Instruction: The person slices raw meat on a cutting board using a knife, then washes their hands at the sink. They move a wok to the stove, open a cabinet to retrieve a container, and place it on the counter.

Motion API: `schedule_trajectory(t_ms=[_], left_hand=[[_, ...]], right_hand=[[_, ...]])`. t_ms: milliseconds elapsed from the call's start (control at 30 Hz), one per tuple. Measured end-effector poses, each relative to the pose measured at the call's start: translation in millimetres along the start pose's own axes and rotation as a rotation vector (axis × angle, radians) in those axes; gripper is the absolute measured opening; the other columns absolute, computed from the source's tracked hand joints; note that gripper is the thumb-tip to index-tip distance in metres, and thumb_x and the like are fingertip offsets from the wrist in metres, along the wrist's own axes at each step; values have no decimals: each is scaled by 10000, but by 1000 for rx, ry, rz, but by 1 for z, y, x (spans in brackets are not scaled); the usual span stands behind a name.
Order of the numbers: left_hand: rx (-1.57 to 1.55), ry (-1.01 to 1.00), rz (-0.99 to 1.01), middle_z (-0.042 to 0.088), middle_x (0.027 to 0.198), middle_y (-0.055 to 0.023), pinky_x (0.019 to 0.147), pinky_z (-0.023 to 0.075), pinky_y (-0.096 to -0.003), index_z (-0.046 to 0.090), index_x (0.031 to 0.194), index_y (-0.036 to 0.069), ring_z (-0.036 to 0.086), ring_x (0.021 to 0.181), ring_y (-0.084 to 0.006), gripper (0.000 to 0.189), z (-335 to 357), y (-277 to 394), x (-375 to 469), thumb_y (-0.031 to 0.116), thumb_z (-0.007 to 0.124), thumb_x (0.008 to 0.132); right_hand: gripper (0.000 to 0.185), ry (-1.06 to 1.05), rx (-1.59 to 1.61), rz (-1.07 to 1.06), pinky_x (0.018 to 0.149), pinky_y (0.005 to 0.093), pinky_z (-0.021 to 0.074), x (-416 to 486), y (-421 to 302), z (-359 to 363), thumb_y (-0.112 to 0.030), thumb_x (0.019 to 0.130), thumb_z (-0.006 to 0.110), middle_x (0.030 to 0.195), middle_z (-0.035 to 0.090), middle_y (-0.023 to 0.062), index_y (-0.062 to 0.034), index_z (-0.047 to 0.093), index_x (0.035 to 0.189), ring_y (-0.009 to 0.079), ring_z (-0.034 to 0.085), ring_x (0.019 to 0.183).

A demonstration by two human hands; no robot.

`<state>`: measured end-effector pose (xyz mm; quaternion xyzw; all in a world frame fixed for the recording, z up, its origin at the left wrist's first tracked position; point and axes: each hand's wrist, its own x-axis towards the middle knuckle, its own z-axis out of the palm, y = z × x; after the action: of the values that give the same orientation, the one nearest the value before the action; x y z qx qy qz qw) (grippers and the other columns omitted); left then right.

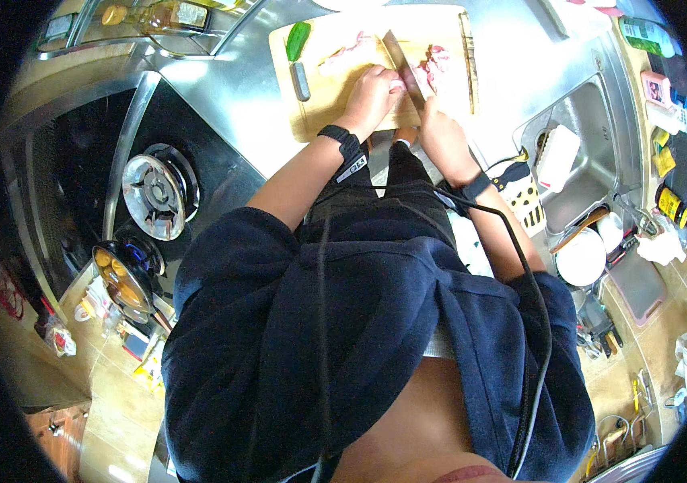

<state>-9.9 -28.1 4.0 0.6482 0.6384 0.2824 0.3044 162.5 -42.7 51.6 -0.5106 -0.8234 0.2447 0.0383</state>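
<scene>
My right hand (442,136) is closed round the handle of a broad kitchen knife (402,71), its blade pointing away from me over a wooden cutting board (331,115). Left of the blade, my left hand (373,96) has its fingers curled down on a piece of raw meat (398,85), which they partly hide. Cut pieces of pink meat (437,60) lie right of the knife. A thin strip of meat (346,49) rests farther back on the board. Near the board's left edge is a green vegetable (299,41), perhaps a cucumber or pepper.
On the left, a pan (119,278) with food in liquid sits over a blue flame, behind a gas burner (155,192). A steel sink (591,127) holding a white container (557,158) is on the right. A black cable (518,241) hangs across my right forearm.
</scene>
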Motion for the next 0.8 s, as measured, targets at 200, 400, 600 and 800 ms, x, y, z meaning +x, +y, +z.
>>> schedule_trajectory(t_ms=[200, 400, 600, 800], left_hand=[[-22, 28, -8, 602, 854, -170, 793, 488, -409, 636, 864, -5, 588, 862, -344, 133, 4, 1, 0, 57, 635, 747], [-4, 31, -3, 607, 867, -181, 791, 488, -409, 633, 855, -14, 589, 868, -348, 125, 1, 2, 3, 49, 629, 747], [-44, 51, -39, 603, 861, -193, 793, 487, -413, 626, 848, -26, 589, 870, -357, 124, 4, 0, 3, 41, 625, 743], [11, 2, 18, 604, 880, -203, 779, 492, -423, 627, 870, -22, 593, 871, -365, 145, 1, -3, 5, 70, 652, 760]], right_hand=[[170, -183, -43, 129, 542, 506, 485, -13, -4, -13, -91, 883, 465, 666, 602, 264, 35, 396, 975, 421, 613, 610], [177, 14, 50, -5, 541, 514, 480, 13, 1, 1, -94, 879, 465, 686, 604, 267, 38, 399, 978, 429, 616, 646], [163, -267, -78, 168, 506, 501, 482, -19, 5, -1, -105, 902, 468, 666, 603, 247, 30, 398, 961, 408, 619, 607], [177, -44, -65, -8, 498, 476, 496, 10, 3, 6, -70, 869, 455, 652, 602, 233, 47, 401, 990, 393, 626, 604]])
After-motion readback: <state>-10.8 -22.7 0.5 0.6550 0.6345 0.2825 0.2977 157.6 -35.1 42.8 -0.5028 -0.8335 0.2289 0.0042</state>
